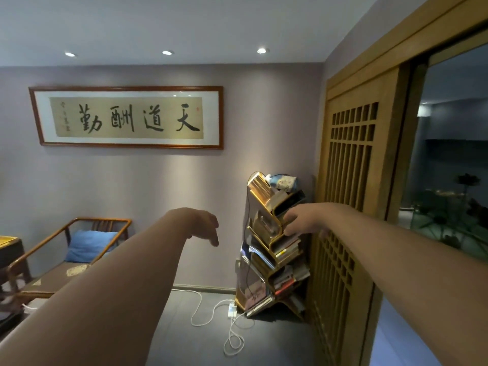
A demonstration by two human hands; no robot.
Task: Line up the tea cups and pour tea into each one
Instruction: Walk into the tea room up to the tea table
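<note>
No tea cups or teapot are in view. Both my arms are stretched out forward in mid-air. My left hand hangs limp at the centre, fingers drooping and loosely apart, holding nothing. My right hand reaches out in front of the tree-shaped bookshelf, fingers loosely curled and empty; whether it touches the shelf is unclear.
A wooden armchair with a blue cushion stands at the left. A white cable and power strip lie on the dark floor. A wooden lattice sliding door fills the right. Framed calligraphy hangs on the wall.
</note>
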